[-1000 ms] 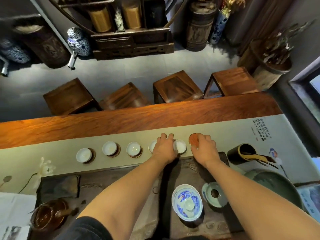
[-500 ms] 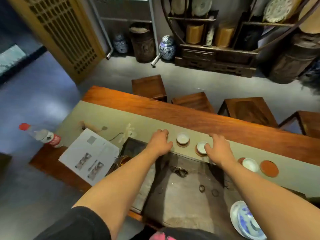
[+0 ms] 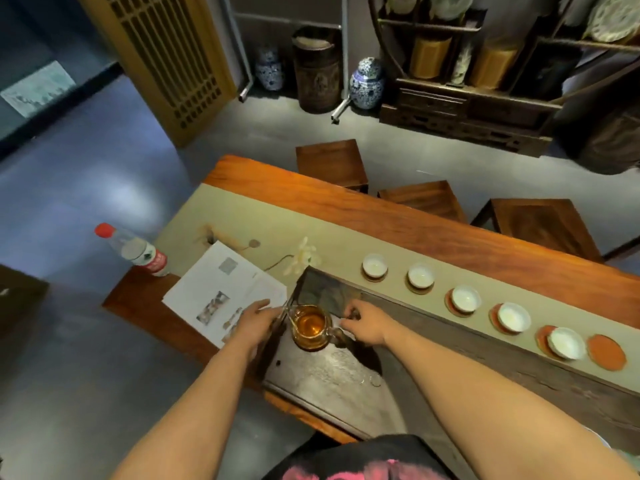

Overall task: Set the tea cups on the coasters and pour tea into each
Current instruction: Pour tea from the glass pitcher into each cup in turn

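Observation:
Several white tea cups, from the far one [image 3: 374, 266] to the near one [image 3: 566, 342], stand in a row on orange coasters along the pale runner [image 3: 263, 216]. One coaster [image 3: 606, 351] at the right end is bare. A glass pitcher [image 3: 309, 326] of amber tea sits on the dark tea tray [image 3: 332, 372] at its left end. My right hand [image 3: 365, 323] has its fingers curled at the pitcher's handle. My left hand [image 3: 254, 320] is beside the pitcher's left rim, fingers apart, next to a thin metal piece.
Printed papers [image 3: 221, 292] lie left of the tray. A plastic bottle [image 3: 133, 251] stands at the table's left corner. Wooden stools [image 3: 330, 164] line the far side of the table. Shelves and porcelain jars [image 3: 367, 83] stand by the back wall.
Both hands have left the row of cups and moved left and nearer, to the glass pitcher. The view has swung further left.

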